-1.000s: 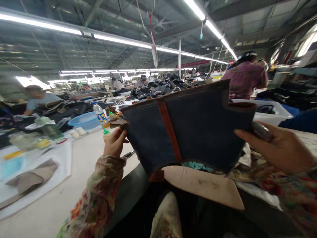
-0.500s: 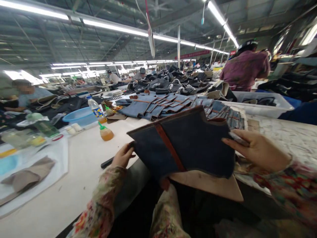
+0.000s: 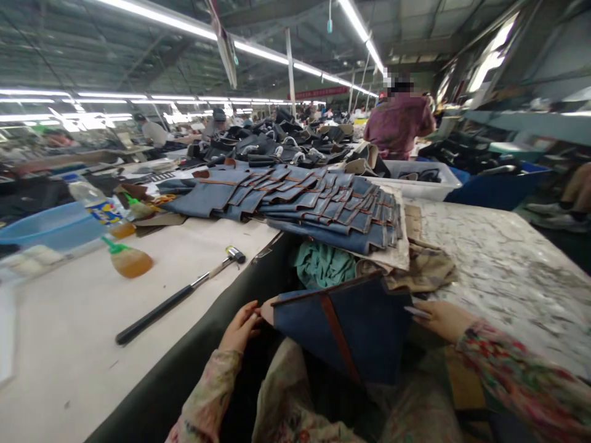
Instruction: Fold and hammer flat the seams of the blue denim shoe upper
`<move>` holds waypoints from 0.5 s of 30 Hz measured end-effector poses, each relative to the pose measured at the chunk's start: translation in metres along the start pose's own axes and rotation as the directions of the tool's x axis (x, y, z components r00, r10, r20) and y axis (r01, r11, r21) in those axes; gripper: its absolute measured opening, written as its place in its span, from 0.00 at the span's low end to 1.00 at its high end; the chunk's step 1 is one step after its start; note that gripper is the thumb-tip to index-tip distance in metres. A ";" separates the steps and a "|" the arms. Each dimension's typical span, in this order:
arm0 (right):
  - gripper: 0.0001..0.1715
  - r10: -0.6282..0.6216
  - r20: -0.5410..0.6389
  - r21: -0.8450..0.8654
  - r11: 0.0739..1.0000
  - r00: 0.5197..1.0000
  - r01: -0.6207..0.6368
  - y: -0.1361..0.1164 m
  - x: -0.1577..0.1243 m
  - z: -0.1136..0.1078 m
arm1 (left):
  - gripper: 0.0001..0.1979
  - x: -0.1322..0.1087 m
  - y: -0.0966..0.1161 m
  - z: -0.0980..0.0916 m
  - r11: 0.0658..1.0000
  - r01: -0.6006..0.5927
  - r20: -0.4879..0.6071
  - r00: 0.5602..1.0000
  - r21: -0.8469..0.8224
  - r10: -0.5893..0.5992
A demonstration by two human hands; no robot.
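A dark blue fabric panel [image 3: 300,323] with a brown strip across it and a brown-edged top hangs tilted over my lap. My left hand [image 3: 240,329] pinches its left corner, where a beige piece shows. At the panel's right edge, my right hand [image 3: 446,319] is closed on a small, slim, pale object [image 3: 417,312]; its exact kind is unclear. Whether those fingers also grip the fabric I cannot tell. On the white tabletop to the left lies a hammer [image 3: 184,295] with a black handle, apart from both hands.
A fanned stack of blue panels [image 3: 295,197] lies ahead, with a crumpled green cloth [image 3: 323,264] below it. A glue bottle [image 3: 127,258] and a drink bottle [image 3: 99,206] stand left near a blue basin [image 3: 50,224]. A co-worker [image 3: 397,120] is beyond a white bin [image 3: 420,175].
The panel has moved down toward my lap, with both hands still at its sides. My view has turned right and downward, bringing the whole hammer and the green cloth into sight.
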State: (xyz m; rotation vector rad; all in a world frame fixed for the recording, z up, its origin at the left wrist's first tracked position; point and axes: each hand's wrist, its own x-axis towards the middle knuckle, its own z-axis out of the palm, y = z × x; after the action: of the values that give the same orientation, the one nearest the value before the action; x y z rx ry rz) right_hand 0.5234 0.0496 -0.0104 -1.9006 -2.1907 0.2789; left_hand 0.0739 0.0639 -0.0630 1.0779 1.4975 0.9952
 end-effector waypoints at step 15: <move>0.24 0.147 -0.129 0.493 0.868 0.981 -0.065 -0.027 -0.014 0.059 | 0.20 -0.022 0.062 0.162 0.229 -0.748 0.539 0.623 0.623 0.567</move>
State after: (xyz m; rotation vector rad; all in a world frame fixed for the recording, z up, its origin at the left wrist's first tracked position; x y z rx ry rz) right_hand 0.4824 0.0318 -0.0594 -1.6871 -1.7032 0.6095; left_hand 0.2449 0.0698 -0.0250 2.6305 1.2925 0.6159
